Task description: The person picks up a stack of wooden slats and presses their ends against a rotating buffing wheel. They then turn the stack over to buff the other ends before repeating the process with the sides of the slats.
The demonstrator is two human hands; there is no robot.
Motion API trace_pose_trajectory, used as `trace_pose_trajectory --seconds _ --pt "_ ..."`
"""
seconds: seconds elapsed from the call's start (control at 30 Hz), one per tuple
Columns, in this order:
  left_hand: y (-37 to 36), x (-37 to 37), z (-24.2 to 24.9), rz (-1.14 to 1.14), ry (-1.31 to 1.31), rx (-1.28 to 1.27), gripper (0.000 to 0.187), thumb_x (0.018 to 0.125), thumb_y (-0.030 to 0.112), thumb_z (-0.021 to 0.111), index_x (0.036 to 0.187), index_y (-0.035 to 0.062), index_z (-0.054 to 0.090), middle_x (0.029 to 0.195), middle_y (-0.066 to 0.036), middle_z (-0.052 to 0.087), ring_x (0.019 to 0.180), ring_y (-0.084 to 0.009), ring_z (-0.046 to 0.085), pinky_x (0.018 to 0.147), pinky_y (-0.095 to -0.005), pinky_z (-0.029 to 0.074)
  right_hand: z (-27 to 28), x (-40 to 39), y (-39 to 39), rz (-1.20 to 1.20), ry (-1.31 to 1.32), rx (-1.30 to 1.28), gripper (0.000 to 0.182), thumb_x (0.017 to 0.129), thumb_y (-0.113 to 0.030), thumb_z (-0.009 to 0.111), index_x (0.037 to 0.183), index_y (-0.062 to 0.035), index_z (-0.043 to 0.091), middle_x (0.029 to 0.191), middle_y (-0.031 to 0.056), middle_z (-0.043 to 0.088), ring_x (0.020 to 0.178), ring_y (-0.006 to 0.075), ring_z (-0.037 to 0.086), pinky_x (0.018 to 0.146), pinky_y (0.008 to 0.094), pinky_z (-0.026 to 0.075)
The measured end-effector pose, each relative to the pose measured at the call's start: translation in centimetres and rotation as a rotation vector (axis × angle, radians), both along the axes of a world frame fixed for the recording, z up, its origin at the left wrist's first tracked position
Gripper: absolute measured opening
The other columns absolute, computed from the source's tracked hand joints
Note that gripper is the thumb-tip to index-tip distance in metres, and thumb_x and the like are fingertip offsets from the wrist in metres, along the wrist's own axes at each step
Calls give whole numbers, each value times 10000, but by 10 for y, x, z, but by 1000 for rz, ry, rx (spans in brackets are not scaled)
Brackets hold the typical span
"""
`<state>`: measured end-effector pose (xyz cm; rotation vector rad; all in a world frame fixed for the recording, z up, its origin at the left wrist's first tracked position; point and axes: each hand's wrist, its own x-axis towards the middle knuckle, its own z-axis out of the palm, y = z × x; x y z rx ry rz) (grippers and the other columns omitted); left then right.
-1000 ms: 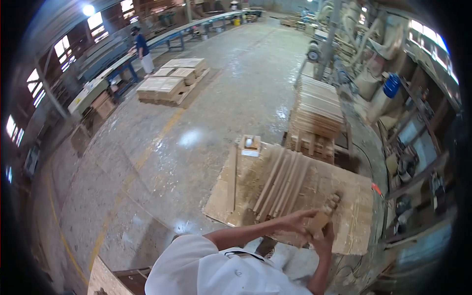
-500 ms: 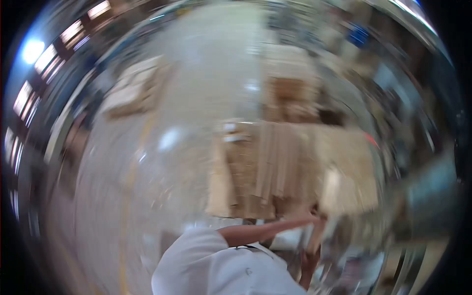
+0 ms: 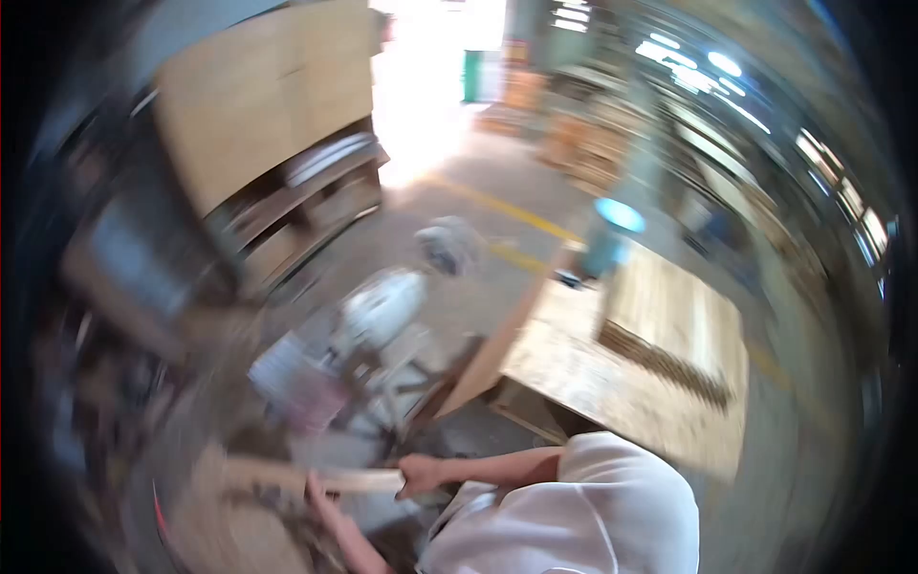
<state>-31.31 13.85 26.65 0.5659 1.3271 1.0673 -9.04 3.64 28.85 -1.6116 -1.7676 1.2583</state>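
Note:
A pale wooden board (image 3: pixel 359 480), long and narrow, is held out at the lower left. My right hand (image 3: pixel 417 475) grips its near end, the fingers closed round it. Farther along the board, my left hand (image 3: pixel 320 491) also has hold of it, though blur hides the separate fingers. The board's far part smears into the brown surfaces at the left.
To the right, a wooden workbench (image 3: pixel 555 349) carries a stack of wooden strips (image 3: pixel 674 316) and a blue-topped container (image 3: pixel 612 239). A white rounded object (image 3: pixel 382 308) stands ahead. Large wooden panels (image 3: pixel 273 96) lean above a shelf (image 3: pixel 316 206) at the upper left.
My view has swung round from the boards on the floor area to the workbench and doorway. Both hands, with the wooden piece between them, have passed from the right of the view to the left.

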Motion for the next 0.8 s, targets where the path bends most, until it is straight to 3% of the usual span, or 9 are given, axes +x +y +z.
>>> trace_pose_trajectory --seconds 0.03,0.1,0.2,0.37,0.4,0.53,0.7,0.77,0.8 --pt "11 18 11 -15 18 40 624 811 469 731 1246 48 578 1155 -98 627 1031 -214 609 828 -356 496 -20 3 8 -36 119 92 670 680 -361 806 1245 -80 582 977 199 700 928 381 668 824 456 523" --pt "31 49 43 -86 119 -88 719 859 482 685 1405 59 484 1378 -173 500 1279 -293 483 1082 -435 365 -2 13 18 -132 54 -59 695 691 -433 788 1261 -99 571 1008 184 702 970 385 660 843 474 518" --pt "71 71 8 -165 82 -43 865 793 510 757 1427 14 440 1366 -166 499 1198 -298 536 996 -413 446 12 16 22 -328 93 -158 661 685 -437 769 1201 -59 601 991 204 704 944 379 670 837 478 517" --pt "71 92 20 -65 785 428 481 904 171 706 1305 -24 528 1061 -191 612 977 -315 630 780 -429 512 -14 -14 38 -426 283 -235 615 670 -412 712 1034 78 641 940 266 690 897 348 688 750 448 533" --pt "63 95 47 -191 810 391 729 916 282 695 1505 79 318 1303 -204 529 1141 -338 575 860 -418 508 -13 -20 44 -474 336 -250 621 665 -418 715 1018 88 645 937 221 697 871 312 687 714 419 536" --pt "94 79 12 -426 921 597 729 932 404 607 1519 75 327 1574 -237 233 1442 -364 281 1156 -505 282 -7 -35 66 -465 585 -388 612 673 -420 720 1038 66 652 950 166 695 856 268 674 719 402 536" --pt "134 83 0 -595 1410 893 676 955 454 550 1527 156 349 1592 -233 197 1478 -384 172 1190 -524 153 -5 -33 99 -460 957 -540 636 697 -445 728 1144 -2 637 1028 127 671 877 234 656 759 384 539" --pt "152 86 7 -673 1457 966 681 966 490 512 1524 136 349 1591 -227 205 1475 -394 172 1183 -539 155 -33 -27 118 -352 1059 -577 634 781 -446 677 1237 -15 584 1194 136 610 1090 249 593 944 394 468" --pt "160 86 5 -700 1477 959 694 970 502 501 1525 119 340 1588 -227 213 1476 -391 173 1184 -539 146 -62 -14 122 -118 918 119 687 802 -504 655 1277 -19 556 1258 143 571 1170 254 539 998 396 422"
